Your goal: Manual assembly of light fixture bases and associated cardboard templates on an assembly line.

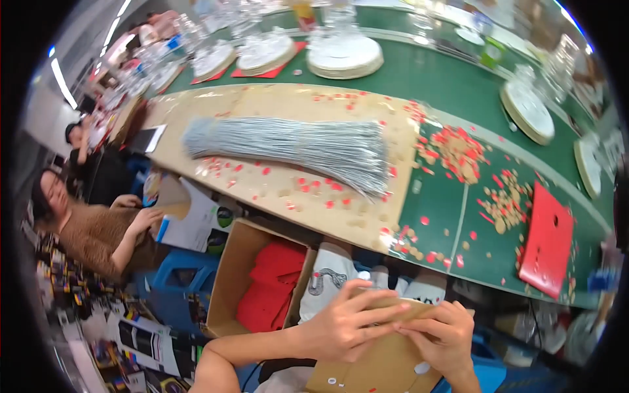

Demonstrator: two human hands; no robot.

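Observation:
Over my lap, my left hand [350, 319] and my right hand [440, 337] meet at the top edge of a brown card sheet [363, 367]. The fingers of my left hand reach across the edge from the left, bent round it. My right hand pinches the same edge with thumb and fingertips. Small pale round spots show on the sheet's lower part. My fingers cover much of its upper edge, so its exact shape there is hidden. On the table beyond lies a long bundle of thin grey wire-like strands [295, 147].
Red and tan discs [455, 150] scatter over the green table, near a red sheet with holes [547, 239]. Left of my lap, an open cardboard box [226, 288] holds red pieces [270, 285]. Stacks of white discs [344, 57] line the far side. A co-worker [98, 226] sits left.

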